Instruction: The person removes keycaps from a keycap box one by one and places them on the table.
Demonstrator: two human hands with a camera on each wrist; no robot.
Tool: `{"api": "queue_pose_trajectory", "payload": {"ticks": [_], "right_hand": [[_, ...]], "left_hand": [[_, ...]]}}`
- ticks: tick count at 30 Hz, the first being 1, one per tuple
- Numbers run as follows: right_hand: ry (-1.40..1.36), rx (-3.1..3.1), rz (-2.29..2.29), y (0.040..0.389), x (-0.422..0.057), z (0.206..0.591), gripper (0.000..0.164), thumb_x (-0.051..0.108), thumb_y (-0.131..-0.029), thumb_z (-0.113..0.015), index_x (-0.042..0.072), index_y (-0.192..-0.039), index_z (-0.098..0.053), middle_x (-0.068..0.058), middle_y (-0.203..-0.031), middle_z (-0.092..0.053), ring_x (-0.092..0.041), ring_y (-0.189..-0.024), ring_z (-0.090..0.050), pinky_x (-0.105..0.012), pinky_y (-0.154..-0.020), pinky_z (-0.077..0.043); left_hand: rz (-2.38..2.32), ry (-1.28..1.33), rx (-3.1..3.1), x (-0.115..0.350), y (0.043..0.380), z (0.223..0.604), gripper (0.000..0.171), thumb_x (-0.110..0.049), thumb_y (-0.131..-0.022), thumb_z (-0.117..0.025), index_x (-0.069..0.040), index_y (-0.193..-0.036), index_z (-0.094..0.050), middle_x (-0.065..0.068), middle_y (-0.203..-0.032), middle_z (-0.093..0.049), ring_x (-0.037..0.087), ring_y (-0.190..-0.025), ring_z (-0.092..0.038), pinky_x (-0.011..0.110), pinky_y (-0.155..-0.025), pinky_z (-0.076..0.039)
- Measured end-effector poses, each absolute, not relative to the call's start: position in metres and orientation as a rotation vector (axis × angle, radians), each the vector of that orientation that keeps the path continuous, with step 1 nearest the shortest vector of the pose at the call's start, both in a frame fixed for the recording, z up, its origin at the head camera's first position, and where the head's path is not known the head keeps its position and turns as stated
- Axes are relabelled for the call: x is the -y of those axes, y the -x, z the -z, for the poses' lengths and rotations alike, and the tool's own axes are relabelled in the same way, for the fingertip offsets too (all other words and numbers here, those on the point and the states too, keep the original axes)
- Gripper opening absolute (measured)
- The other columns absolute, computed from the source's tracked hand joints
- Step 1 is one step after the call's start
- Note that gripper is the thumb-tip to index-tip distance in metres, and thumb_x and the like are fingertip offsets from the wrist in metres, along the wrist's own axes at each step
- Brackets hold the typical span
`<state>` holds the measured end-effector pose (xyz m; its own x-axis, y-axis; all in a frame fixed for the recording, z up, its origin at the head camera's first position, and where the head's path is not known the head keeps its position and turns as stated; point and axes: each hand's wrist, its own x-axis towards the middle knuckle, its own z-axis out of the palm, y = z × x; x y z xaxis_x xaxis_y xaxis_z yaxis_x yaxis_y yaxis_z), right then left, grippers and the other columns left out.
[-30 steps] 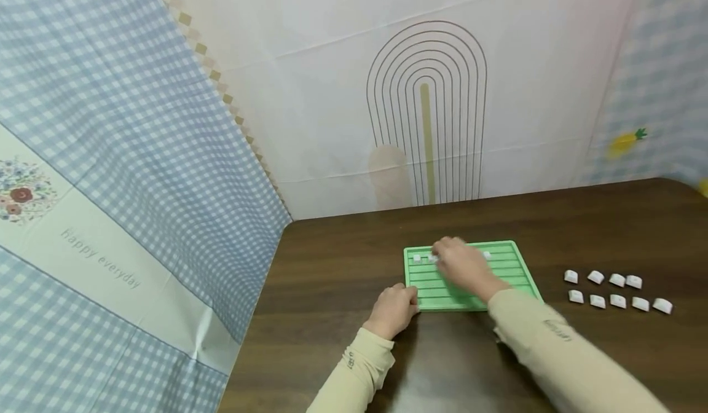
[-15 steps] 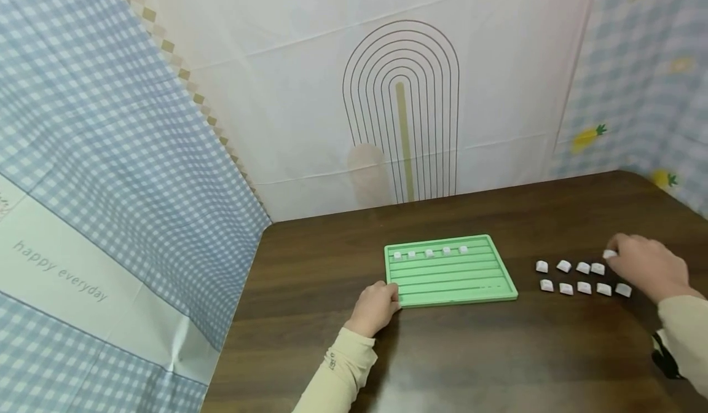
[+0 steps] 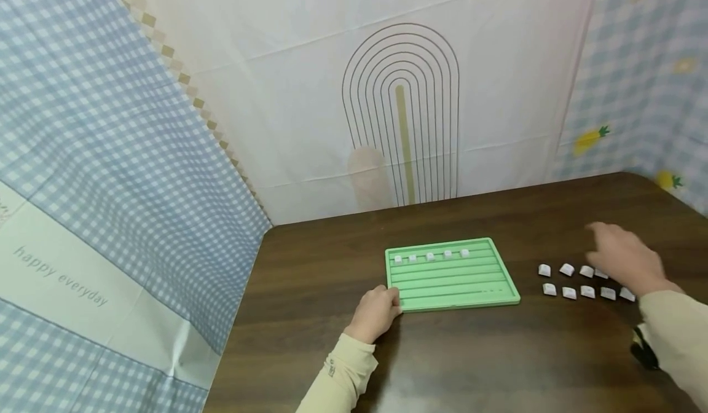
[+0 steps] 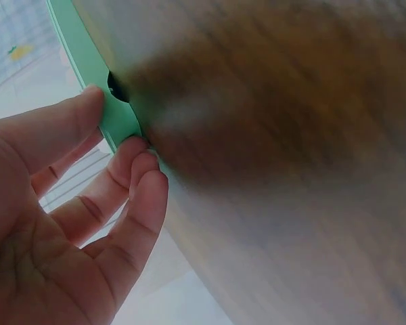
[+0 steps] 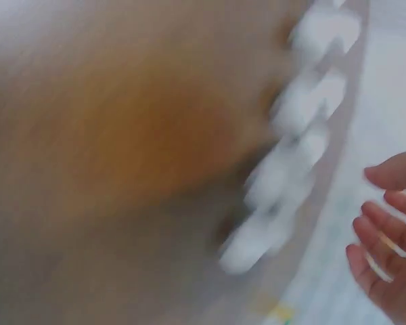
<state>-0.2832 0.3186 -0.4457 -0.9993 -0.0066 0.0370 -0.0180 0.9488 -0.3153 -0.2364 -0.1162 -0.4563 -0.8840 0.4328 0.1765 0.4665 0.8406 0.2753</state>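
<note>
A light green ridged tray (image 3: 450, 276) lies on the table, with several white keycaps (image 3: 430, 257) in a row along its back ridge. My left hand (image 3: 373, 311) pinches the tray's front left corner; in the left wrist view the thumb and fingertips hold the green edge (image 4: 122, 122). Over at the right, my right hand (image 3: 625, 259) is blurred above two rows of loose white keycaps (image 3: 587, 292) and partly covers the back row. Its fingers (image 5: 370, 233) are loosely bent in the right wrist view, and nothing shows between them and the thumb.
The dark brown wooden table (image 3: 470, 357) ends at a printed cloth (image 3: 310, 124) at the back. A blue checked cloth (image 3: 166, 173) hangs along the left side.
My right hand went from the tray to the loose keycaps at the right, then shifted slightly left. A white keycap seen at its fingertips is hidden now. The left hand kept its grip.
</note>
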Motion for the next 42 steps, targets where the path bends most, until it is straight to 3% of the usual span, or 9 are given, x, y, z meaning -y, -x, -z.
{"api": "queue_pose_trajectory", "payload": {"ticks": [6,12,15,20,30,36,42], "right_hand": [[-0.450,2.985,-0.558,0.305,-0.237,0.444,0.039,0.016,-0.086,-0.059,-0.003,-0.120,-0.053,-0.033,-0.119,-0.055,-0.047,-0.102,-0.051,-0.059,-0.072,-0.048],[-0.520,3.023,-0.640,0.311,-0.186,0.463,0.038,0.014,-0.088,-0.057,-0.001,-0.122,-0.053,-0.029,-0.120,-0.056,-0.046,-0.108,-0.049,-0.060,-0.080,-0.046],[-0.520,3.016,-0.588,0.310,-0.177,0.467,0.030,0.013,-0.087,-0.057,0.002,-0.116,-0.058,-0.026,-0.116,-0.059,-0.044,-0.106,-0.049,-0.059,-0.080,-0.046],[-0.526,2.978,-0.491,0.311,-0.173,0.468,0.018,0.010,-0.085,-0.060,0.004,-0.102,-0.064,-0.018,-0.103,-0.064,-0.037,-0.094,-0.055,-0.052,-0.074,-0.050],[-0.544,2.869,-0.451,0.301,-0.180,0.460,0.020,0.013,-0.085,-0.062,0.004,-0.103,-0.065,-0.018,-0.104,-0.065,-0.035,-0.093,-0.055,-0.050,-0.068,-0.051],[-0.580,2.739,-0.333,0.261,-0.225,0.437,0.016,0.015,-0.081,-0.066,0.006,-0.094,-0.066,-0.013,-0.095,-0.065,-0.030,-0.087,-0.054,-0.047,-0.065,-0.049],[-0.612,2.713,-0.247,0.219,-0.260,0.453,0.013,0.015,-0.071,-0.072,0.011,-0.082,-0.067,0.000,-0.078,-0.065,-0.022,-0.073,-0.054,-0.041,-0.061,-0.047]], "left_hand": [[0.450,0.727,2.917,0.113,0.234,0.457,0.014,-0.014,-0.079,-0.069,-0.011,-0.071,-0.058,0.001,-0.069,-0.056,0.010,-0.061,-0.048,0.022,-0.054,-0.041],[0.441,0.764,2.916,0.104,0.232,0.459,0.014,-0.014,-0.079,-0.069,-0.011,-0.071,-0.058,0.002,-0.068,-0.057,0.013,-0.061,-0.050,0.021,-0.053,-0.042],[0.447,0.784,2.920,0.101,0.232,0.459,0.013,-0.014,-0.079,-0.069,-0.011,-0.071,-0.058,0.003,-0.069,-0.057,0.013,-0.062,-0.051,0.021,-0.054,-0.042],[0.440,0.775,2.915,0.099,0.232,0.460,0.013,-0.015,-0.079,-0.069,-0.011,-0.071,-0.059,0.003,-0.069,-0.058,0.014,-0.063,-0.052,0.022,-0.054,-0.043],[0.468,0.762,2.920,0.102,0.231,0.463,0.013,-0.014,-0.079,-0.069,-0.010,-0.072,-0.059,0.003,-0.069,-0.057,0.014,-0.062,-0.051,0.022,-0.054,-0.041],[0.443,0.736,2.912,0.107,0.233,0.460,0.013,-0.015,-0.078,-0.070,-0.011,-0.072,-0.059,0.002,-0.069,-0.057,0.013,-0.062,-0.051,0.021,-0.054,-0.042],[0.430,0.706,2.918,0.115,0.236,0.454,0.013,-0.013,-0.078,-0.070,-0.011,-0.072,-0.059,0.003,-0.069,-0.057,0.014,-0.062,-0.052,0.022,-0.053,-0.043]]}}
